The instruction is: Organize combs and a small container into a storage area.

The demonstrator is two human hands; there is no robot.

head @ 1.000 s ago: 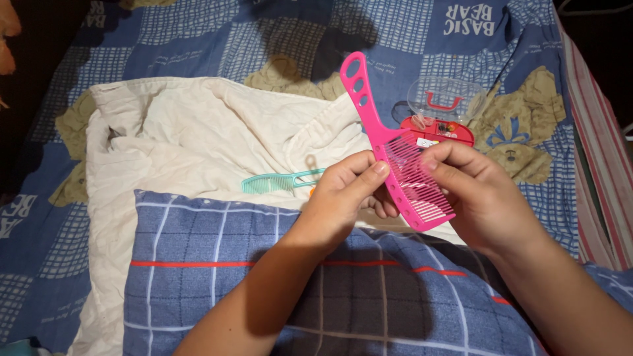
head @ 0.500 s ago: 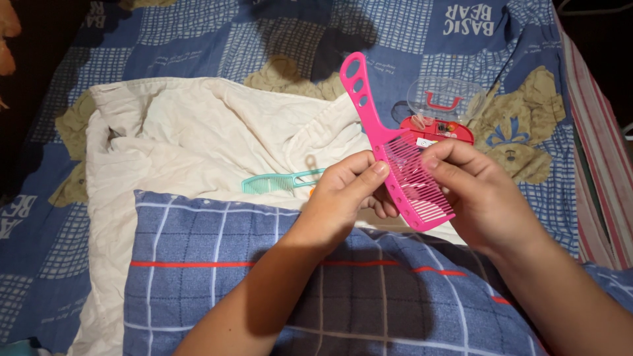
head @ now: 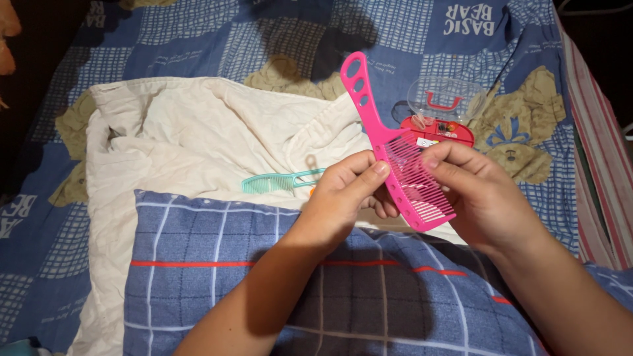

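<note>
A pink comb [head: 399, 155] was held between both hands above a bed.

The left hand [head: 346, 191] was closed on the comb's spine, while the right hand [head: 481, 194] was pinched on its teeth. A teal comb [head: 280, 180] lay on a cream cloth [head: 198, 138] left of it; a red box [head: 438, 125] lay farther off.

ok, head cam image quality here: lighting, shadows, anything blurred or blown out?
Head view: one light falls on the centre, so the cream cloth is bright without clipping; corners and left edge drop to near black. The pink comb and both hands, left hand and right hand, are sharp with no motion blur. The forearms throw soft shadows on the checked pillow. Small glare shows on the clear-lidded red box.
</note>
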